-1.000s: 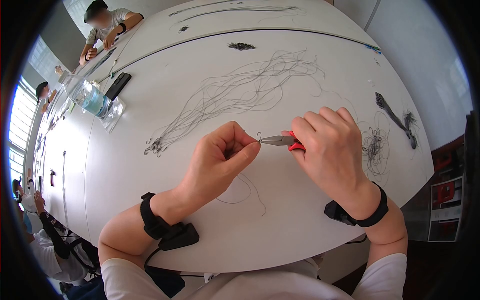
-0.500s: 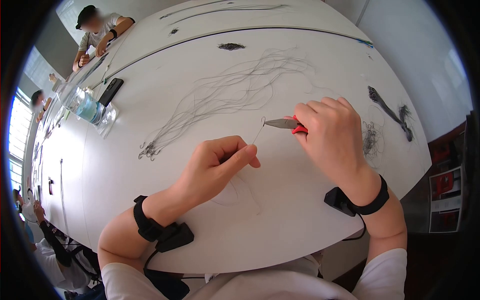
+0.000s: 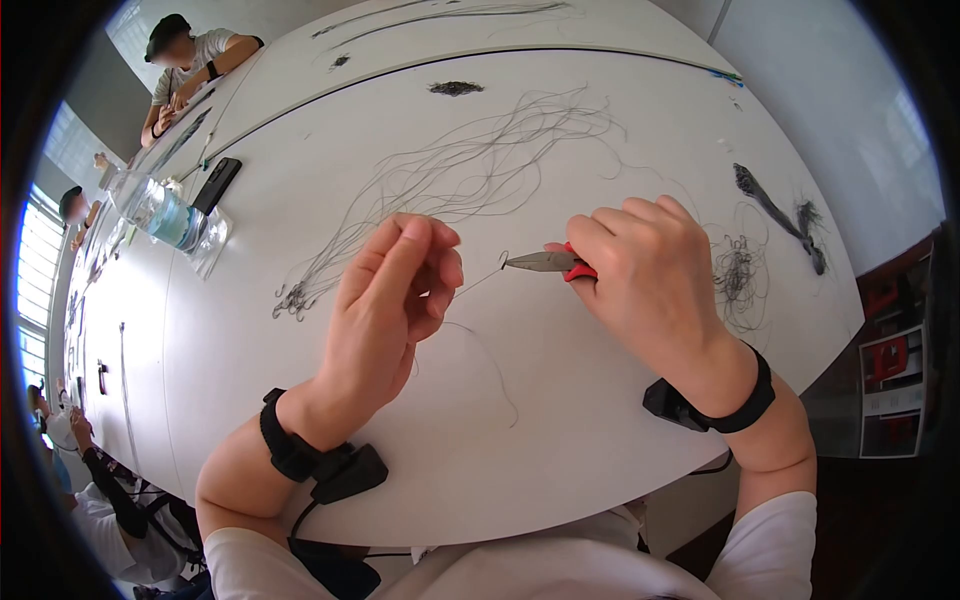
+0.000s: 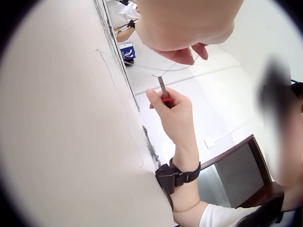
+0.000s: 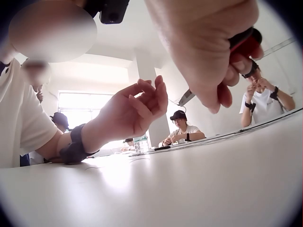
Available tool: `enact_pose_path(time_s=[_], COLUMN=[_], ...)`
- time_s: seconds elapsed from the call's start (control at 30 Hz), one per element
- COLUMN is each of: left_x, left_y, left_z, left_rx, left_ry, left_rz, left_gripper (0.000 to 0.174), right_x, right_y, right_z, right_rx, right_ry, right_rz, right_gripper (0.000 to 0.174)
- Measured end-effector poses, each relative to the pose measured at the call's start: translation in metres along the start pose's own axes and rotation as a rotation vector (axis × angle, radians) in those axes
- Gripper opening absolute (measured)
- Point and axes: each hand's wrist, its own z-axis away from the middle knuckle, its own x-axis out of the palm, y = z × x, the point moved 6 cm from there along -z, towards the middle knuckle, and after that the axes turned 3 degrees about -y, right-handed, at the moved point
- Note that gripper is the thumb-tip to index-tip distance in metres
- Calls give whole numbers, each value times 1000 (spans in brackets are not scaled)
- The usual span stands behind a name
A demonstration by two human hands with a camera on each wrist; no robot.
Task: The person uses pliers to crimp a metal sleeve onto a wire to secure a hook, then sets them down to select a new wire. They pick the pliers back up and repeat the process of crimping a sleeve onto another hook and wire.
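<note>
In the head view my right hand (image 3: 645, 265) grips red-handled needle-nose pliers (image 3: 540, 262), their tips pointing left. A small fish hook (image 3: 504, 258) stands at the plier tips. From it a thin fishing line (image 3: 480, 281) runs straight down-left to my left hand (image 3: 385, 310), which holds it in curled fingers, the exact hold hidden behind them. The left wrist view shows the line (image 4: 169, 69) between the hook and the left fingers. More loose line (image 3: 500, 375) curves over the white table (image 3: 580, 450) below. Both hands are raised above the tabletop.
A bundle of hooks (image 3: 293, 300) with long wavy lines (image 3: 450, 165) lies beyond my left hand. A tangled coil (image 3: 738, 275) and a dark bundle (image 3: 780, 215) lie at right. A water bottle (image 3: 160, 212) and phone (image 3: 217, 185) stand left; people (image 3: 195, 65) sit around.
My left hand first pinched at the hook by the plier tips, then drew back down along the line. Now it has turned, fingers upward, farther left. The pliers dipped slightly and shifted left.
</note>
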Motion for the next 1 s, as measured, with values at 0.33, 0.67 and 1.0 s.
enact_pose_path(time_s=[0.33, 0.67, 1.0], left_x=[2, 3, 1], left_y=[-4, -6, -21], left_z=[0, 1, 3], left_rx=[-62, -90, -248], left_ry=[-29, -69, -60], left_rz=[-437, -533, -331], left_gripper=[27, 24, 22], right_x=[-2, -3, 6], right_y=[-1, -3, -4], right_z=[0, -1, -1], right_rx=[-10, -25, 6], right_ry=[33, 43, -7], right_rz=[-5, -2, -12], right_gripper=[17, 16, 16])
